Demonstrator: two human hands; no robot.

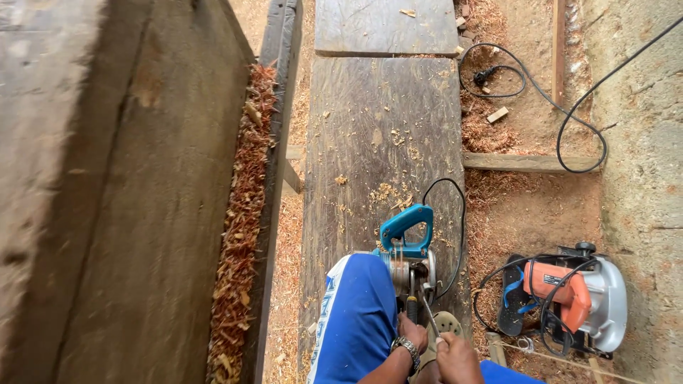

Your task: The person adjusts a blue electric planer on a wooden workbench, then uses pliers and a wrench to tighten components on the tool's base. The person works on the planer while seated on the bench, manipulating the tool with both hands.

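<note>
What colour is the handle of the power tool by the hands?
Teal blue handle, seen clearly in the head view.

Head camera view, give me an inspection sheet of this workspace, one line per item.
Surface: long weathered plank laid on sandy ground, scattered with wood chips.
Job's things: teal-handled power tool lying on the plank; screwdriver and a thin metal tool set against it.
Clutter: red-brown shavings heaped along the big timber on the left; small wood offcut on the ground.
Hands: left hand, wristwatch on the wrist, grips the screwdriver; right hand holds the thin tool.
Cables: black cord loops from the teal tool; another black cable snakes across the ground.
Surroundings: orange and grey circular saw beside a black sandal; concrete on the right.
</note>
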